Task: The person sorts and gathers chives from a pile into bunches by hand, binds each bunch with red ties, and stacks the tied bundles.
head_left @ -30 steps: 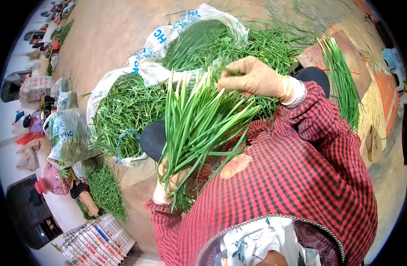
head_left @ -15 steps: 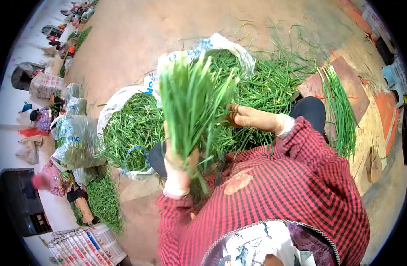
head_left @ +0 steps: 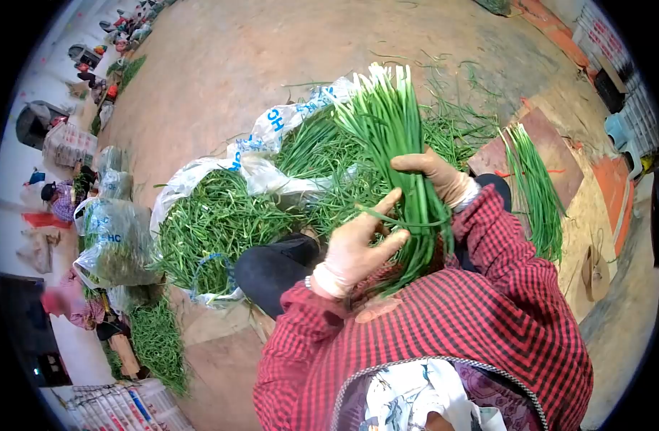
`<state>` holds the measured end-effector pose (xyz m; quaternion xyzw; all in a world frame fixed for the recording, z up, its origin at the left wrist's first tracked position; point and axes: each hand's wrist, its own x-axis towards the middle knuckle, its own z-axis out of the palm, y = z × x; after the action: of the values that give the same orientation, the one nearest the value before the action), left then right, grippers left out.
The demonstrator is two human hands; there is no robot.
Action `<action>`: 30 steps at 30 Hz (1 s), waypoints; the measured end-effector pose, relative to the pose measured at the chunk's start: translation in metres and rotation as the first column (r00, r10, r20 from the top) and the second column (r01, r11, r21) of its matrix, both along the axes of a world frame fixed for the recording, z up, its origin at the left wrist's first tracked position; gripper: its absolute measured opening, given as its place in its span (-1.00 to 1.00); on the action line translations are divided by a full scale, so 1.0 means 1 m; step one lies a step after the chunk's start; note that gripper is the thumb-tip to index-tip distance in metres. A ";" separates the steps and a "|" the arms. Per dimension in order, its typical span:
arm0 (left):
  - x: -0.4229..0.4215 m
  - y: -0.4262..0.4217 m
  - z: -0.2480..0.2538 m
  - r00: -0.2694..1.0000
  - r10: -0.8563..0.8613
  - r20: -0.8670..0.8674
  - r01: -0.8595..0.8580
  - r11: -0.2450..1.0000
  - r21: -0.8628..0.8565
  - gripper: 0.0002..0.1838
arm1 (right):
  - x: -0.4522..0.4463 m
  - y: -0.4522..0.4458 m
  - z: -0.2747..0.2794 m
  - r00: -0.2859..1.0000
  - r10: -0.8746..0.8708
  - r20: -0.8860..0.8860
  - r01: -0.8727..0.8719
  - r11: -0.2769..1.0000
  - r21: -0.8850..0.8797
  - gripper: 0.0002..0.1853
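My right hand point(head_left: 438, 174), in a pale glove, is closed round a thick bunch of long green stalks point(head_left: 397, 129) with whitish ends pointing up and away from me. My left hand point(head_left: 356, 248), also gloved, is beside the bunch's lower left with thumb and fingers apart; a thin green leaf lies by its fingertips. Ahead of my knees, loose greens point(head_left: 225, 223) fill a white plastic bag point(head_left: 173, 188). Another bag point(head_left: 275, 128) behind it holds more greens. A separate bunch point(head_left: 536, 190) rests on a brown board point(head_left: 559, 154) at the right.
Filled plastic bags point(head_left: 117, 230) stand at the left, near a pile of greens point(head_left: 157, 345) and stacked white crates point(head_left: 132, 406). A person in a pink top point(head_left: 84, 300) sits there. A sandal point(head_left: 596, 273) lies at the right, and blue containers point(head_left: 619, 133) stand farther back.
The bunch has passed from my left hand to my right hand and moved rightward. My left hand has let go and its fingers are spread beside the stalks.
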<state>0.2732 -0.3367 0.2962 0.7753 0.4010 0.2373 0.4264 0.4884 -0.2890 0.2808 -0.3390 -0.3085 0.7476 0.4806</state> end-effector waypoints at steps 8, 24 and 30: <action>-0.051 0.042 -0.029 0.694 0.546 0.469 -0.313 0.816 -0.486 -0.82 | 0.031 -0.026 0.003 0.988 0.130 0.088 -0.124 0.989 -0.077 -0.47; -0.021 0.047 -0.011 0.911 0.350 0.219 -0.411 0.704 0.580 -0.87 | 0.018 -0.045 -0.022 0.975 0.213 -0.060 -0.220 0.965 -0.142 -0.38; -0.097 0.091 -0.036 0.688 0.725 0.033 -0.578 0.519 0.629 -0.96 | 0.034 -0.055 -0.037 0.974 0.226 0.016 -0.220 0.961 -0.166 -0.39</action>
<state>0.1761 -0.2460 0.2606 0.6798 0.6144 0.4004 -0.0110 0.5224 -0.3443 0.2440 -0.3532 -0.2908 0.8138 0.3585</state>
